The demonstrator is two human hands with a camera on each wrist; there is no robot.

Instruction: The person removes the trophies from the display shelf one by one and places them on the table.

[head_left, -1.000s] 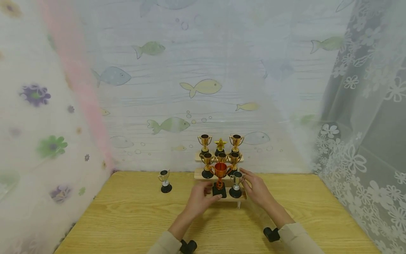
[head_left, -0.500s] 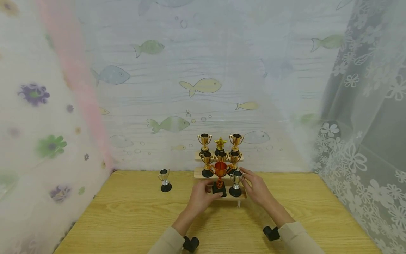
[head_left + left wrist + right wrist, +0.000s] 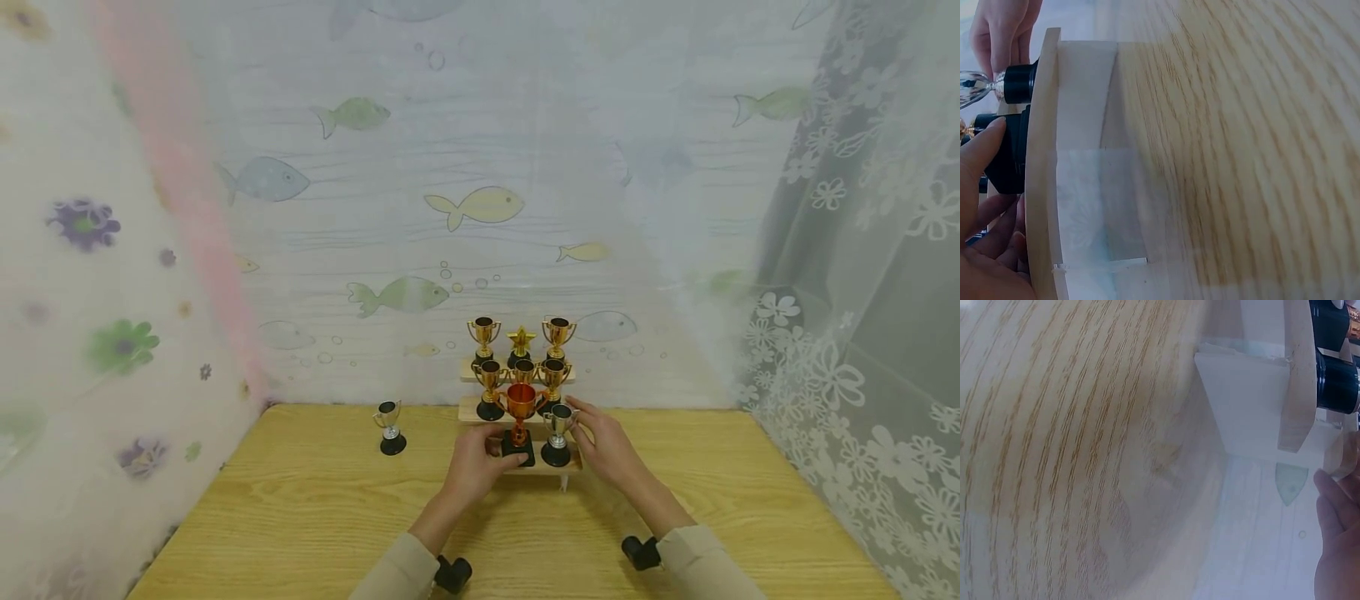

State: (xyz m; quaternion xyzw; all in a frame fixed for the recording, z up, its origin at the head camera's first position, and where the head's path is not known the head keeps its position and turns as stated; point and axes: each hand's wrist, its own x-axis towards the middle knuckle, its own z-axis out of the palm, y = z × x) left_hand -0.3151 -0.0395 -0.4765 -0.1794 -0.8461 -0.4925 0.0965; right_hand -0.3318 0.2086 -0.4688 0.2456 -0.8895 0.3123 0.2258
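Note:
My left hand (image 3: 471, 467) grips the square black base of a copper-orange trophy cup (image 3: 521, 402), which stands upright on the bottom tier of a stepped wooden stand (image 3: 542, 471). In the left wrist view, the thumb lies across the front of that black base (image 3: 1009, 153) and the fingers curl beside it. My right hand (image 3: 611, 450) is at the stand's right end, beside a silver trophy cup (image 3: 559, 423) on the same tier. Its fingers (image 3: 1334, 503) look fairly straight in the right wrist view and reach the edge of a higher tier; the fingertips are partly cut off.
Several gold trophy cups (image 3: 490, 375) fill the middle tier and the ends of the top one, with a gold star trophy (image 3: 521, 340) between. Another silver trophy cup (image 3: 390, 427) stands apart on the wooden table (image 3: 315, 500), left of the stand. A fish-patterned curtain (image 3: 480, 250) hangs behind.
My left hand has closed in slightly on the copper-orange cup's base, its thumb now further over the front. The right hand and the other trophies have stayed put.

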